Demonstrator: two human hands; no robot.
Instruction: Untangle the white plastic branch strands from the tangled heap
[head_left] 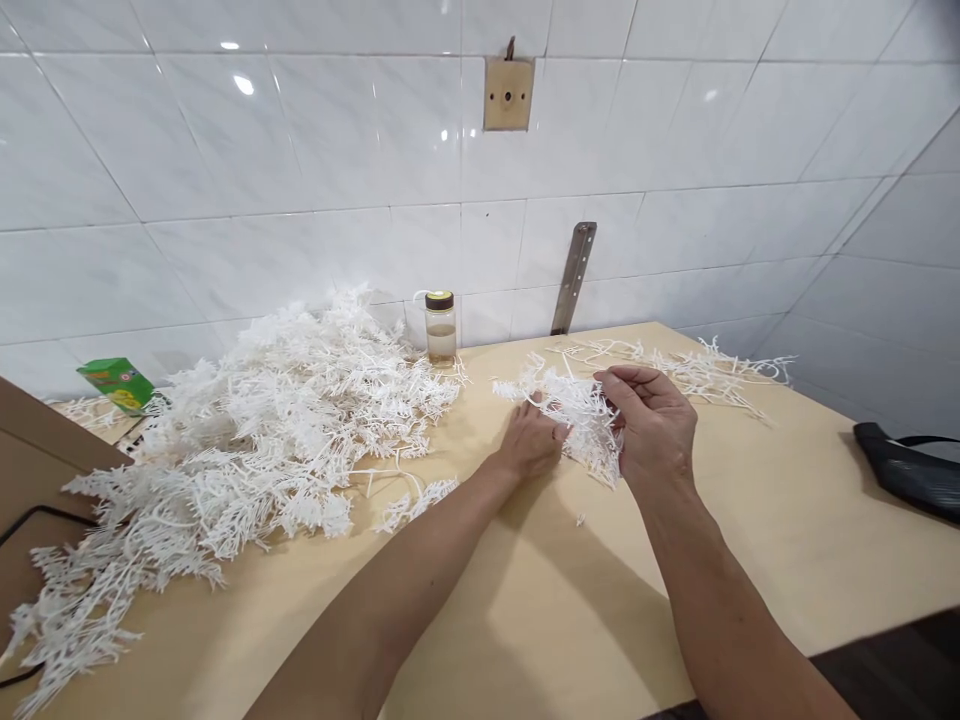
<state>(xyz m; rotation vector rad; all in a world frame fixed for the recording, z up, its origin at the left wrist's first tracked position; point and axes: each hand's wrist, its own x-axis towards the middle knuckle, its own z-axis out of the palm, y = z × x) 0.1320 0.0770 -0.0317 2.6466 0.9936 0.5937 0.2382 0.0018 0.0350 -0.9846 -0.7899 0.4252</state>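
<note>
A white artificial foliage sprig (581, 405) is held up between my two hands above the wooden table. My right hand (656, 420) pinches its upper right part between thumb and fingertips. My left hand (534, 437) is closed at the sprig's lower left side, with the fingers partly behind the fronds. Left of my forearm lies a big heap of the same white foliage (277, 420). Behind my right hand, thin white bare stems (697, 370) are spread over the table. A tiny white scrap (580, 520) rests in front of the sprig.
Against the tiled wall stands a lidded bottle of liquid (441, 335). A metal strip (575, 278) leans there too. At the left are a green packet (116, 384) and a brown cardboard box (45, 460). A black object (907, 470) sits at the table's right edge.
</note>
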